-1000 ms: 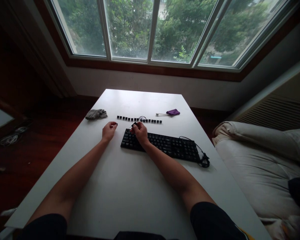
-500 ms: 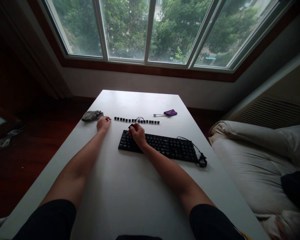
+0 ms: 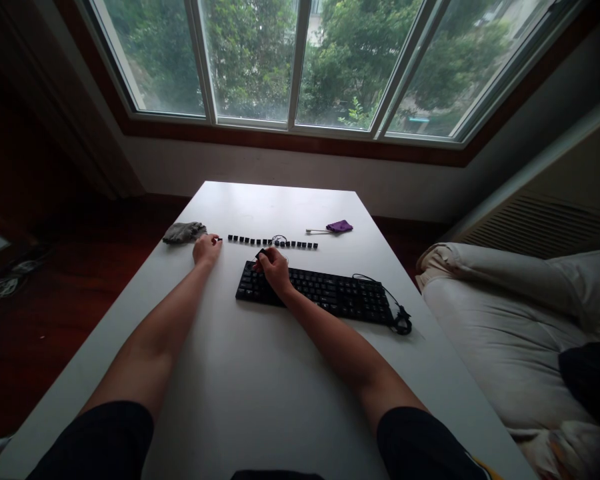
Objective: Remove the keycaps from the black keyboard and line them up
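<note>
My left hand (image 3: 207,249) rests on the white table, its fingers closed on a small black keycap (image 3: 220,239) at the left end of a row of black keycaps (image 3: 253,241). Above the left part of a black keyboard (image 3: 330,290) is my right hand (image 3: 275,267). Its thumb and fingers pinch a small dark piece (image 3: 261,254), too small to name surely; fine wire-like lines show beside it. A thin loop (image 3: 280,237) appears at the middle of the row. The right hand and forearm hide some of the keyboard's keys.
A grey crumpled cloth (image 3: 184,233) lies left of my left hand. Farther right are a purple pouch (image 3: 340,227) and a thin stick (image 3: 319,231). The keyboard's bundled cable (image 3: 403,321) sits at its right end. A pale sofa (image 3: 490,313) stands right of the white table (image 3: 240,393).
The view has shifted very slightly. Both hands keep their places and their grips, and the keycap row and keyboard stay put.
</note>
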`<move>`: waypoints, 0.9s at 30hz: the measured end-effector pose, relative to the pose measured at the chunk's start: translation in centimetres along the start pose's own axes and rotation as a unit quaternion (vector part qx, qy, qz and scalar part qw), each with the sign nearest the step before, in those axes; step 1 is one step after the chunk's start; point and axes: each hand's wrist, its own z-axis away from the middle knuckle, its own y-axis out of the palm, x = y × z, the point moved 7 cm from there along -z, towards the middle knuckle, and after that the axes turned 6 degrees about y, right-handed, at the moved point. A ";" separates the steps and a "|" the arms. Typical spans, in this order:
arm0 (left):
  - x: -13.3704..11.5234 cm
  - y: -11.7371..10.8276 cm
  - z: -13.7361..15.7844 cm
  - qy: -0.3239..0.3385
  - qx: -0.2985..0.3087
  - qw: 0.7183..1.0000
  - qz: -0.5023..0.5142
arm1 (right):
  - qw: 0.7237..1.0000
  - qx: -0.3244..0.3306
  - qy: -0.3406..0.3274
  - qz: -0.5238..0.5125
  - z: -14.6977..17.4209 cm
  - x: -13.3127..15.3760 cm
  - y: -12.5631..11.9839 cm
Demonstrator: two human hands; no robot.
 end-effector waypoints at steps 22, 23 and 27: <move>-0.5 -0.6 2.6 0.003 -0.021 0.999 -0.026 | 1.000 -0.012 0.006 -0.007 -2.9 -1.1 -1.3; -0.5 -0.6 2.5 0.005 -0.019 0.999 -0.034 | 1.000 -0.012 0.007 -0.002 -2.9 -1.2 -1.4; -0.7 -0.3 1.8 0.012 -0.016 0.998 -0.066 | 1.000 -0.011 0.011 0.007 -2.9 -1.6 -1.5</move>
